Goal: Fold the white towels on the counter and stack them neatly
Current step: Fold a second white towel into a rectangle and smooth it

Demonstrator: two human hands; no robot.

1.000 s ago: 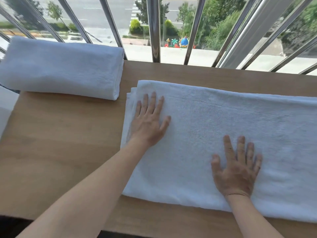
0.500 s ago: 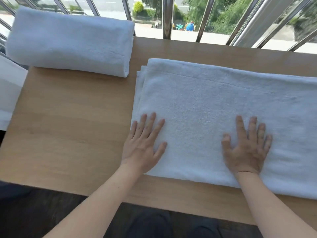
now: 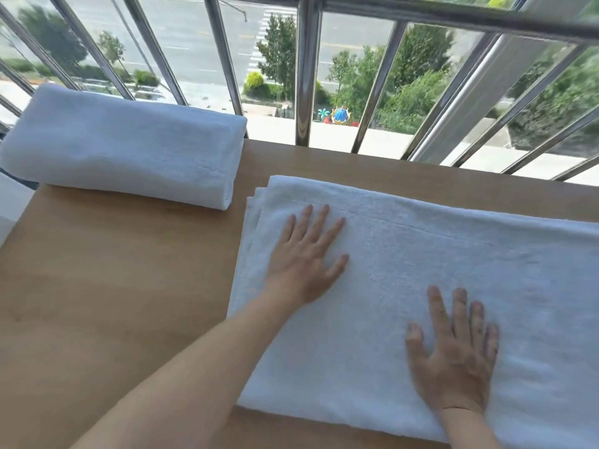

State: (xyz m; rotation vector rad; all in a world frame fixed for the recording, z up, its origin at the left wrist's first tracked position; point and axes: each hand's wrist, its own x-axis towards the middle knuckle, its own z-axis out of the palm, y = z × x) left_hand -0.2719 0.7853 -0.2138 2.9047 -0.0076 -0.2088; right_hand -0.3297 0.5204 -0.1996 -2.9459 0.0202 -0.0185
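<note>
A large white towel [image 3: 437,254], folded into several layers, lies flat on the right half of the wooden counter [image 3: 107,286] and runs off the right edge of the view. My left hand [image 3: 304,257] rests flat on its left part, fingers spread. My right hand [image 3: 453,354] presses flat near the towel's front edge, fingers apart. A second white towel [image 3: 123,147], folded into a thick bundle, sits at the counter's back left, apart from both hands.
Slanted metal railing bars [image 3: 304,76] stand just behind the counter's back edge, with a street and trees far below. A white surface [image 3: 13,202] shows at the far left beside the counter. Bare wood lies between the two towels.
My left hand has slid from the towel's front left corner toward its back left. My right hand has stayed near the front edge. The view has tilted up toward the railing.
</note>
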